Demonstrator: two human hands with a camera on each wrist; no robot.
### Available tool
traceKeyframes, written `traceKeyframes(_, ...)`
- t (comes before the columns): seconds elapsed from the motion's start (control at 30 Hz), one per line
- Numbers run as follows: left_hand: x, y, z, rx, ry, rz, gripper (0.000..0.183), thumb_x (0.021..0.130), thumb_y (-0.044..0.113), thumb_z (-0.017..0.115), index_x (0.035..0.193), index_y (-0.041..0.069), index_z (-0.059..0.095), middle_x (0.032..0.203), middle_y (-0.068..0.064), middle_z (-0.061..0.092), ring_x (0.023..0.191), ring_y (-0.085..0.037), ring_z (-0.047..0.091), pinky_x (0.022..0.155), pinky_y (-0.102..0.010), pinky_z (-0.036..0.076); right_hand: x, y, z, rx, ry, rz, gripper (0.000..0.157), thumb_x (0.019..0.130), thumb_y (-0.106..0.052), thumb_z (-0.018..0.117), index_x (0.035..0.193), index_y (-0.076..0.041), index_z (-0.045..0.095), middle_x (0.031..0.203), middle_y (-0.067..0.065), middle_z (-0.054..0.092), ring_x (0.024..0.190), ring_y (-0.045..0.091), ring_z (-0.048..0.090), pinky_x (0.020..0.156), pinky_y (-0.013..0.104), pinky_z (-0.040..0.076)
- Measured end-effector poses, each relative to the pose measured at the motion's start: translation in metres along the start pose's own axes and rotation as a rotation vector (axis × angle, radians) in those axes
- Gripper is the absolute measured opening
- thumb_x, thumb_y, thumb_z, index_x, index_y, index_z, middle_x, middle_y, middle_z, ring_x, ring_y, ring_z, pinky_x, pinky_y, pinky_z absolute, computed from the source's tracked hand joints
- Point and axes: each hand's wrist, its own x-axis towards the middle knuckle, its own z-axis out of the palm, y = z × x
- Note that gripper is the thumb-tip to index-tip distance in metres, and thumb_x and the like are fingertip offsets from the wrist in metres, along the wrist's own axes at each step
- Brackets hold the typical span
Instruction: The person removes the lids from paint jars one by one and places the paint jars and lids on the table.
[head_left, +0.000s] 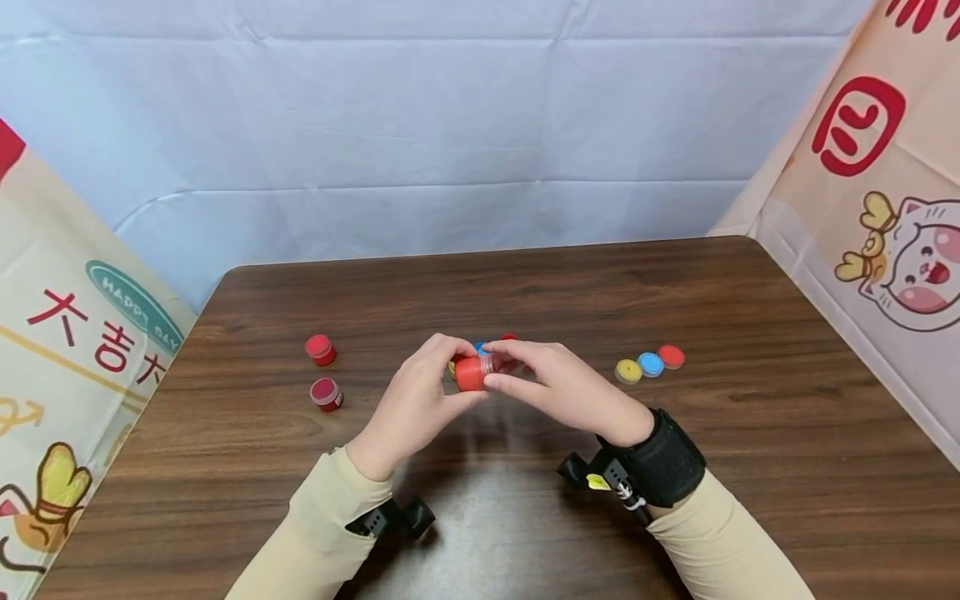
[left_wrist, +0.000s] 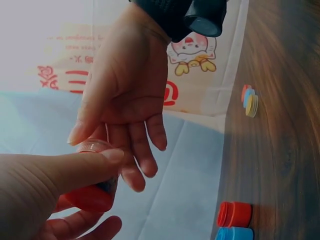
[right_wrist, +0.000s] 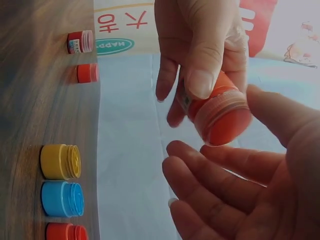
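My left hand grips a small orange-red paint jar, its thumb on one side and fingers around the other. The jar lies tilted on its side in the air, its clear-rimmed lid toward my right hand. My right thumb and index finger meet opposite edges of that lid, the other fingers spread loosely below. Behind the hands, lidless yellow, blue and red paint jars stand in a row, mostly hidden in the head view.
Left on the wooden table stand a capped red jar and a capped dark red jar. To the right lie a yellow lid, a blue lid and a red lid. Cloth hangs around the table.
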Motion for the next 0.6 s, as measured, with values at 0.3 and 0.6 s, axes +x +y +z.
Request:
traceKeyframes(0.3,0.0007,0.0023,-0.0005,0.016,-0.002,0.021,0.04,0.068,0.012,0.084,0.099,0.01,0.059,0.097,0.002,0.055,0.082,-0.009,0.052,0.068,-0.027,0.05,0.0007,-0.0026,0.0,-0.039,-0.041,-0.015,0.026,0.093,-0.027,0.058,0.114,-0.011,0.061,0.085,-0.006,0.061,0.071,0.009,0.053,0.064,0.027,0.045)
traceKeyframes(0.6,0.0008,0.0009,-0.0005,0.052,-0.023,0.004,0.038,0.068,0.017,0.085,0.098,0.011,0.063,0.095,0.004,0.059,0.078,-0.008,0.053,0.065,-0.024,0.047,-0.0001,-0.0032,-0.0013,-0.048,-0.061,-0.017,0.031,0.093,-0.026,0.059,0.119,-0.01,0.061,0.084,-0.007,0.061,0.069,0.011,0.052,0.062,0.026,0.044)
